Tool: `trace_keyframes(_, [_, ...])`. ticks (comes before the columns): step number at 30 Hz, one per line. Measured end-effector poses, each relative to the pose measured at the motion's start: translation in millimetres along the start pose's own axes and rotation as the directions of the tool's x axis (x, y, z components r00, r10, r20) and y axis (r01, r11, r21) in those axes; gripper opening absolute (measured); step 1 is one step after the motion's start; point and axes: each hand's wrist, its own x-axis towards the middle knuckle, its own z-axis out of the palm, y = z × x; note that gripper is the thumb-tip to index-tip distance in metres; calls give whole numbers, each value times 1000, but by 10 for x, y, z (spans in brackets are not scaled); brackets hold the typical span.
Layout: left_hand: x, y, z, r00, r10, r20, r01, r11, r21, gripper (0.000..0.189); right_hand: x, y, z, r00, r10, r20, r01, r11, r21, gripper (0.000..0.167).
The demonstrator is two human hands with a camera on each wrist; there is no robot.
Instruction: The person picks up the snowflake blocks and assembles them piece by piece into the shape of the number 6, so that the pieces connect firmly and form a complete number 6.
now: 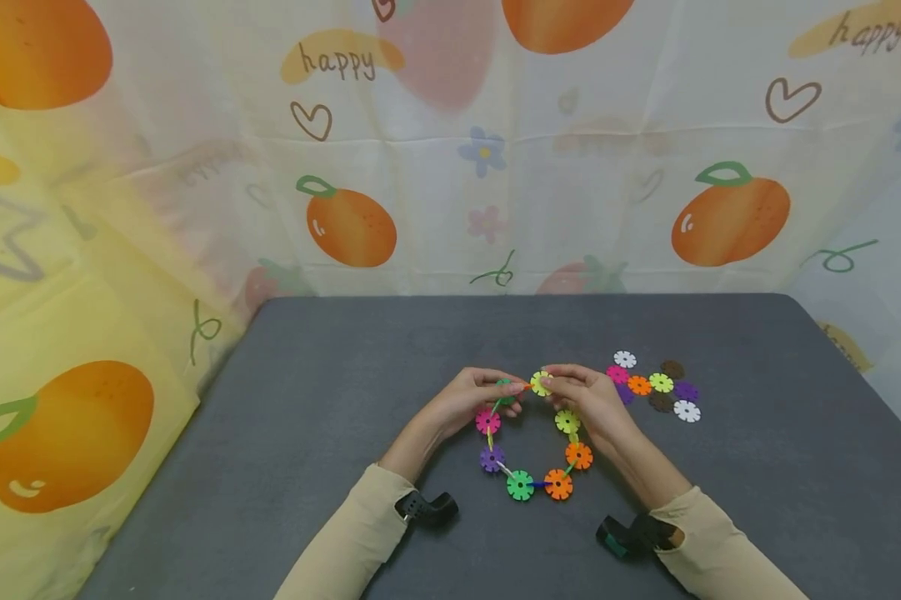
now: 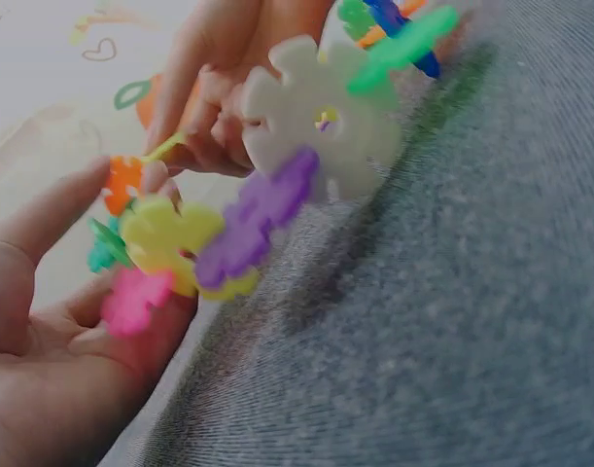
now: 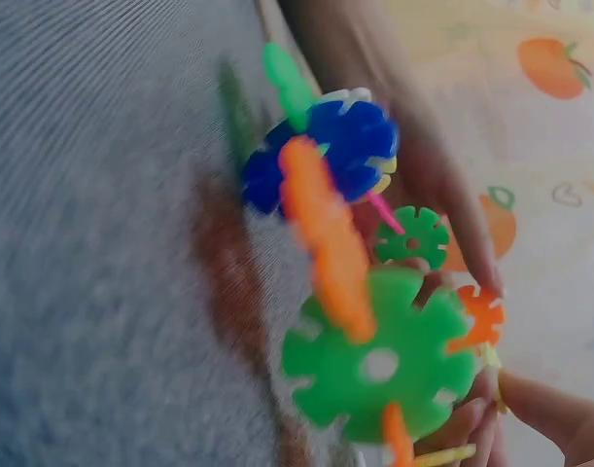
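Above the table, both hands hold up a ring-like chain of notched plastic snowflake discs, among them a green disc (image 1: 520,485) and a purple disc (image 1: 491,459) at its lower side. With thumb and fingertips the left hand (image 1: 461,402) pinches a small orange disc (image 2: 123,183) at the top of the chain. Opposite it, the right hand (image 1: 598,407) pinches a yellow disc (image 1: 540,383), whose edge meets the orange one; how deep their slots engage cannot be told. A pink disc (image 2: 138,302) hangs by the left palm. A large green disc (image 3: 374,365) hangs near the right fingers.
Right of the hands, a group of loose discs lies flat on the dark grey table (image 1: 330,350), including a white disc (image 1: 687,411) and a brown disc (image 1: 672,368). A fruit-printed cloth (image 1: 420,167) hangs behind the table's far edge. Black cameras are strapped to both wrists.
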Motion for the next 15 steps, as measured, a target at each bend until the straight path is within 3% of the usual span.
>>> trace_keyframes(5, [-11,10,-2,999,-52,-6,52,999,-9,32,-8,18,6,1000,-7,23,6,1000,12,32])
trace_keyframes(10, [-9,5,34,997,-82,-8,82,996,19,32,-30,28,49,1000,-15,10,15,999,-43,21])
trace_keyframes(15, [2,7,65,997,-73,-24,72,997,-14,34,-49,8,59,1000,-20,-13,20,998,-66,29])
